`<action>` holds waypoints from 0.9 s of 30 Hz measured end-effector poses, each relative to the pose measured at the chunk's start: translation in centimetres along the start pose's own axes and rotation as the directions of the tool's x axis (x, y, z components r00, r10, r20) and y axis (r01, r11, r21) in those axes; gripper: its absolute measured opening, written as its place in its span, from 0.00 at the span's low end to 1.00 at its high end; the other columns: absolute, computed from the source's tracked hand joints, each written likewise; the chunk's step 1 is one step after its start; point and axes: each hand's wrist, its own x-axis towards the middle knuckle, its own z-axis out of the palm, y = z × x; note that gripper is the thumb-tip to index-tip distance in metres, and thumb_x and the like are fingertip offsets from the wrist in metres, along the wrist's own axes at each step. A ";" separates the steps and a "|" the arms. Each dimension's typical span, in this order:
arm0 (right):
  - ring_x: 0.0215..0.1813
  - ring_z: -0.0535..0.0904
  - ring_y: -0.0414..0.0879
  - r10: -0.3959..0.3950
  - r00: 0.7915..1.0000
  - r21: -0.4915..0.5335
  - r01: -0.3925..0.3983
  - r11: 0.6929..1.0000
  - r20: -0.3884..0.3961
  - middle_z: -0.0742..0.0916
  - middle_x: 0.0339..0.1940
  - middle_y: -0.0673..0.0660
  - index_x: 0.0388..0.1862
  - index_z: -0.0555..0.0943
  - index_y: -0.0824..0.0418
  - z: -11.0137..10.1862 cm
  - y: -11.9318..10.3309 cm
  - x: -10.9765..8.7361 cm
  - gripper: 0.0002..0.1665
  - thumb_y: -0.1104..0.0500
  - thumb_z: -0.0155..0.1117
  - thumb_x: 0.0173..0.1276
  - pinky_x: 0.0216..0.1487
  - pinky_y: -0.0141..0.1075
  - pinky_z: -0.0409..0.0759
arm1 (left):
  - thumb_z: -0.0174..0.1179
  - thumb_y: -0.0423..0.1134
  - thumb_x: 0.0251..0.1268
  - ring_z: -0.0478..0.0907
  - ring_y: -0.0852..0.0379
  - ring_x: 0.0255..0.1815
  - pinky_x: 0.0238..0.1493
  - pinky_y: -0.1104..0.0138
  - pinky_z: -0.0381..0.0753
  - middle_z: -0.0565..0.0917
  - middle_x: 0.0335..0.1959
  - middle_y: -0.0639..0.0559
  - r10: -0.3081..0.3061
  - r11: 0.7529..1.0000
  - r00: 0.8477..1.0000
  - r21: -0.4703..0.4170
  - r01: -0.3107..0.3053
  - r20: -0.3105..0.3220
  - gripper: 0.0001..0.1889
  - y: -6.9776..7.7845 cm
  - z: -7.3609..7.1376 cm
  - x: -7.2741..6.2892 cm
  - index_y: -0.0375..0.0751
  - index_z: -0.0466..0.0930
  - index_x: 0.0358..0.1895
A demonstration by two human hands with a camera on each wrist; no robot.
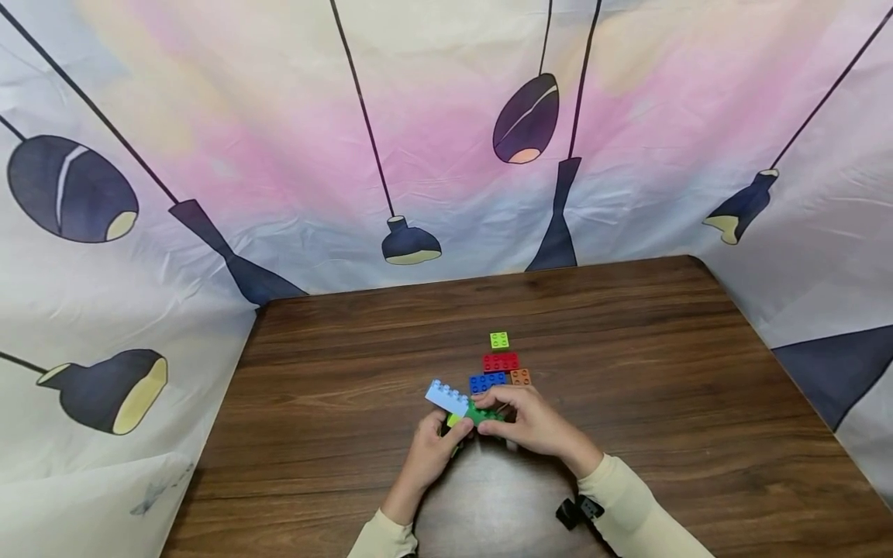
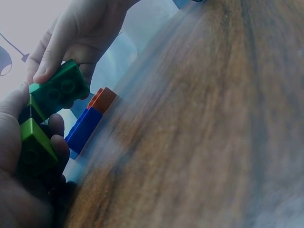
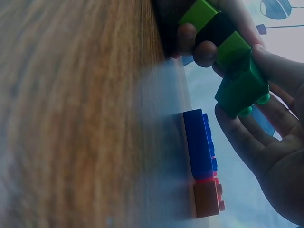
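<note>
Above the near-middle of the table, both hands hold a joined set of toy building bricks. My left hand point(image 1: 425, 451) grips its lower part, where lime bricks point(image 2: 35, 147) and a black brick point(image 3: 216, 32) show between thumb and fingers. A dark green brick point(image 3: 241, 85) sits at the upper end, and my right hand point(image 1: 536, 422) pinches it between thumb and fingers. Out to the left sticks a long light blue brick point(image 1: 446, 397), studs up, meeting the green one in the head view. Fingers hide part of the set.
Just beyond the hands, a blue brick point(image 1: 487, 383) and an orange brick point(image 1: 520, 377) lie side by side on the wooden table point(image 1: 314, 465). A red brick point(image 1: 501, 362) lies behind them, then a small lime brick point(image 1: 498, 340). A printed cloth point(image 1: 446, 155) hangs behind the table.
</note>
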 end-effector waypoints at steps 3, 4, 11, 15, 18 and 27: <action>0.48 0.88 0.45 -0.001 1.000 0.008 0.001 1.000 0.005 0.89 0.58 0.62 0.51 0.87 0.59 0.2 0.1 0.0 0.11 0.63 0.74 0.71 0.44 0.39 0.87 | 0.64 0.34 0.76 0.75 0.65 0.28 0.32 0.72 0.74 0.80 0.28 0.56 0.001 1.000 1.000 0.011 -0.001 -0.004 0.08 0.0 -0.1 -0.1 0.30 0.81 0.40; 0.47 0.87 0.45 0.001 1.000 0.011 -0.001 1.000 0.007 0.89 0.57 0.62 0.50 0.87 0.59 0.2 0.1 0.0 0.10 0.63 0.74 0.71 0.44 0.39 0.87 | 0.64 0.34 0.76 0.74 0.65 0.28 0.32 0.72 0.74 0.79 0.28 0.56 -0.002 1.000 1.000 0.014 0.002 -0.004 0.08 0.0 -0.1 -0.2 0.31 0.81 0.39; 0.50 0.88 0.46 0.000 1.000 0.009 0.000 1.000 0.004 0.89 0.59 0.62 0.51 0.87 0.59 0.4 -0.1 0.1 0.11 0.63 0.74 0.71 0.46 0.39 0.87 | 0.63 0.35 0.78 0.74 0.64 0.26 0.31 0.72 0.74 0.81 0.27 0.48 -0.016 1.000 1.000 0.010 0.016 -0.009 0.08 -0.2 -0.1 -0.2 0.33 0.82 0.39; 0.50 0.88 0.46 -0.006 1.000 -0.022 0.006 1.000 0.006 0.89 0.58 0.60 0.53 0.88 0.58 -0.3 -0.2 0.2 0.13 0.61 0.75 0.71 0.47 0.40 0.87 | 0.61 0.36 0.80 0.78 0.62 0.29 0.34 0.71 0.78 0.85 0.32 0.42 -0.023 1.000 1.000 -0.020 0.023 0.014 0.09 0.0 0.1 0.0 0.31 0.82 0.46; 0.55 0.87 0.49 -0.020 1.000 -0.090 0.019 0.996 -0.016 0.89 0.58 0.59 0.54 0.89 0.58 -1.2 -0.3 0.3 0.13 0.61 0.74 0.72 0.53 0.44 0.86 | 0.59 0.35 0.81 0.79 0.60 0.30 0.35 0.69 0.80 0.85 0.34 0.37 -0.027 0.999 0.999 -0.044 0.028 0.026 0.10 0.0 0.2 0.1 0.29 0.80 0.50; 0.59 0.83 0.51 -0.007 0.996 -0.480 -0.035 0.876 -0.086 0.89 0.54 0.54 0.55 0.88 0.62 -2.8 -0.3 1.5 0.15 0.58 0.73 0.73 0.60 0.51 0.82 | 0.45 0.35 0.87 0.81 0.59 0.30 0.33 0.69 0.81 0.84 0.32 0.35 -0.011 0.988 1.000 -0.152 0.010 -0.009 0.16 0.1 0.2 -0.1 0.20 0.72 0.53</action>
